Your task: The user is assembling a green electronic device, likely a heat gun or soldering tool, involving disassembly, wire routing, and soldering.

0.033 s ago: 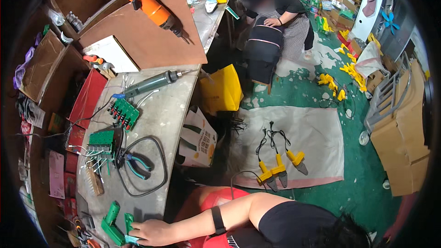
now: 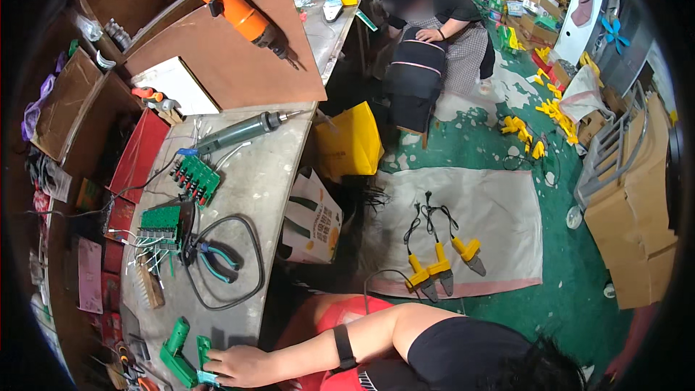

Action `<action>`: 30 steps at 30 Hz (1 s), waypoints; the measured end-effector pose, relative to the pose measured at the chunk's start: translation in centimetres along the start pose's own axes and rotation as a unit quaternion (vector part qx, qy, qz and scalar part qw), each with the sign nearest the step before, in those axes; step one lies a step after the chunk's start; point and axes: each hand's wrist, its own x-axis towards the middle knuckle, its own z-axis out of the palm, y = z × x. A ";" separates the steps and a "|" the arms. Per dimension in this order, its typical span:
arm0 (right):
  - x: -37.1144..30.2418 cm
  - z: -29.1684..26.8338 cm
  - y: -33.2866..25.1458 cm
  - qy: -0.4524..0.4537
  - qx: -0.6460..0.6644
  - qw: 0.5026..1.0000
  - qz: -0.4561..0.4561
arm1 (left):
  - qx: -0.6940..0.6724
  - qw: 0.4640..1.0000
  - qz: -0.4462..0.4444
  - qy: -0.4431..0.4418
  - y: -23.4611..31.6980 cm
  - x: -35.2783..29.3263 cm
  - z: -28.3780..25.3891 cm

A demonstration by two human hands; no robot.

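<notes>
My right hand (image 2: pixel 242 366) reaches over the near end of the workbench (image 2: pixel 242 239), with a black strap round the forearm. Its fingers are curled at the lower part of a green plastic tool housing (image 2: pixel 177 353), which has an upright grip-like piece (image 2: pixel 203 350) beside its body. A small light-teal part (image 2: pixel 206 377) lies under the fingertips; how it joins the housing is hidden. My left hand does not show. Farther up the bench are blue-handled pliers (image 2: pixel 219 263) within a loop of dark cable, a wooden brush (image 2: pixel 149 288) and green circuit boards (image 2: pixel 160 226) with white wires.
A grey-green cylindrical tool (image 2: pixel 242 132) lies beyond the boards. An orange drill (image 2: pixel 239 14) hangs above. On a white floor sheet (image 2: pixel 492 203), yellow corded tools (image 2: pixel 439 268) lie together. Bags (image 2: pixel 311 224) stand beside the bench; cardboard (image 2: pixel 630 210) leans at right. Another person (image 2: pixel 449 29) sits farther back.
</notes>
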 end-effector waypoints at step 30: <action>-0.7 -2.2 0.2 0.056 0.066 0.996 0.010 | 0.148 0.964 -0.062 0.211 -3.0 -10.0 -6.3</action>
